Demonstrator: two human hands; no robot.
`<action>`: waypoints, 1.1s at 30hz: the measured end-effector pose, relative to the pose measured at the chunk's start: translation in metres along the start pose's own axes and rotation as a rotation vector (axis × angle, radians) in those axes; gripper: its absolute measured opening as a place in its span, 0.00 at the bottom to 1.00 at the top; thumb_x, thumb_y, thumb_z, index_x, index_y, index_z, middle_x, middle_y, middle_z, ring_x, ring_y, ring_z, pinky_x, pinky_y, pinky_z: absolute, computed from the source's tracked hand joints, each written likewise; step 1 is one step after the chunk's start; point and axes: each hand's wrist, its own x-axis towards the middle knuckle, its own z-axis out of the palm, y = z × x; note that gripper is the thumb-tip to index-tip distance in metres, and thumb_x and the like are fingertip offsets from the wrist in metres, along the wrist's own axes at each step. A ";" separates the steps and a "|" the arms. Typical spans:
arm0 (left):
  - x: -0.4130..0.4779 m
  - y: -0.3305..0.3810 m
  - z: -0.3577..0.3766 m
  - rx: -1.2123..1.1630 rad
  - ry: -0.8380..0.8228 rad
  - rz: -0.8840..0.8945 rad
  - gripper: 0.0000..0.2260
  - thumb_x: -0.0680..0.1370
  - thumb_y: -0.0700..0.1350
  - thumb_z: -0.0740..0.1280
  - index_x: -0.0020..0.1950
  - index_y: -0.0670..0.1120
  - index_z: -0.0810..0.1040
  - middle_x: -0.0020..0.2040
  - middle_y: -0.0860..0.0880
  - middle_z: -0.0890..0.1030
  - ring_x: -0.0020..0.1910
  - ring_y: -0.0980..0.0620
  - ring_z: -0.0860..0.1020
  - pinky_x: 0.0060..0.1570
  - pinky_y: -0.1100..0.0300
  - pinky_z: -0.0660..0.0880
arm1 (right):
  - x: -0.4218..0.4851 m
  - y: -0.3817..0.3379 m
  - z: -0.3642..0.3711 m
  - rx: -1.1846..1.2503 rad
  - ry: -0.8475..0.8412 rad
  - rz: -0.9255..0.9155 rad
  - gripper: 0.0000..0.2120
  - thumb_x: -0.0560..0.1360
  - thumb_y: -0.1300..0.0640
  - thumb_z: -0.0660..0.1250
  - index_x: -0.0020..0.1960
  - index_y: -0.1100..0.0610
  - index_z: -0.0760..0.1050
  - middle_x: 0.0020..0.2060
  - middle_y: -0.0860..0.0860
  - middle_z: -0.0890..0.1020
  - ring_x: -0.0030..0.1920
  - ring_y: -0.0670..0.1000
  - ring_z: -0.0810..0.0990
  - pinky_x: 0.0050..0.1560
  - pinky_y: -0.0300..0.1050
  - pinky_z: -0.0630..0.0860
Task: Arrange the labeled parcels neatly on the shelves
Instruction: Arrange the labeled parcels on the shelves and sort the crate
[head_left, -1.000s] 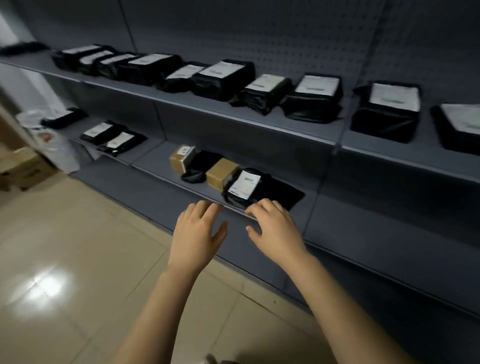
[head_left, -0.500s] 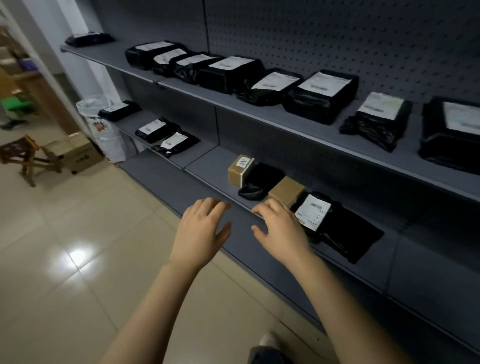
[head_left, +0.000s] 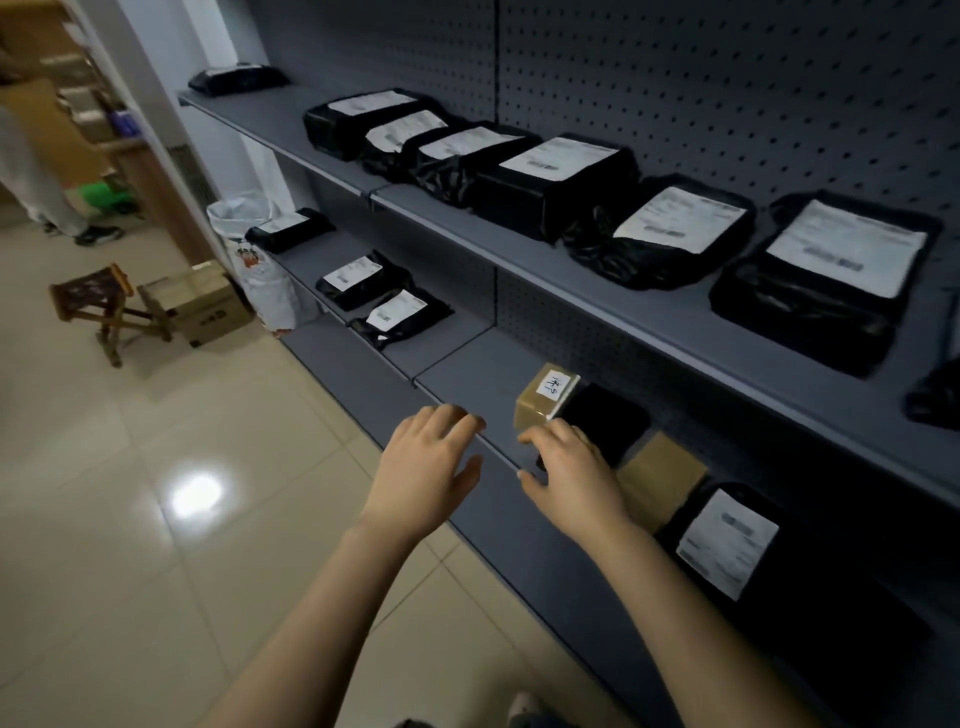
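- grey pegboard shelving (head_left: 675, 93), parcels laid on two shelves.
- left hand (head_left: 426, 467) and right hand (head_left: 571, 473) hover at the lower shelf (head_left: 467, 374) front edge, fingers spread, holding nothing.
- small labelled box (head_left: 545, 400) sits just past the right fingertips, against a black parcel (head_left: 602, 426).
- suggest: grip the box by both sides, square it to the edge, label up.

Dim shelving; ceiling-light glare on glossy floor (head_left: 195, 493); wide-angle bending, blurred edges.
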 end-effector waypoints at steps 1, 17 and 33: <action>0.006 -0.007 0.005 -0.003 -0.009 0.002 0.17 0.71 0.46 0.75 0.57 0.48 0.77 0.53 0.49 0.78 0.48 0.47 0.77 0.47 0.54 0.75 | 0.010 0.002 0.002 0.001 -0.004 0.006 0.16 0.77 0.53 0.67 0.64 0.53 0.72 0.60 0.50 0.73 0.62 0.52 0.71 0.59 0.45 0.71; 0.135 -0.135 0.108 -0.162 -0.266 0.489 0.16 0.69 0.45 0.75 0.54 0.47 0.78 0.49 0.48 0.78 0.46 0.45 0.78 0.42 0.54 0.74 | 0.110 0.003 0.086 0.056 0.205 0.548 0.16 0.74 0.55 0.70 0.61 0.54 0.75 0.57 0.51 0.76 0.59 0.54 0.74 0.54 0.47 0.74; 0.163 -0.165 0.263 -0.341 -0.481 0.579 0.19 0.70 0.44 0.75 0.60 0.46 0.77 0.55 0.45 0.79 0.49 0.43 0.79 0.44 0.50 0.78 | 0.135 0.076 0.193 0.224 0.284 0.972 0.26 0.75 0.54 0.71 0.70 0.54 0.69 0.61 0.55 0.76 0.61 0.55 0.76 0.56 0.47 0.77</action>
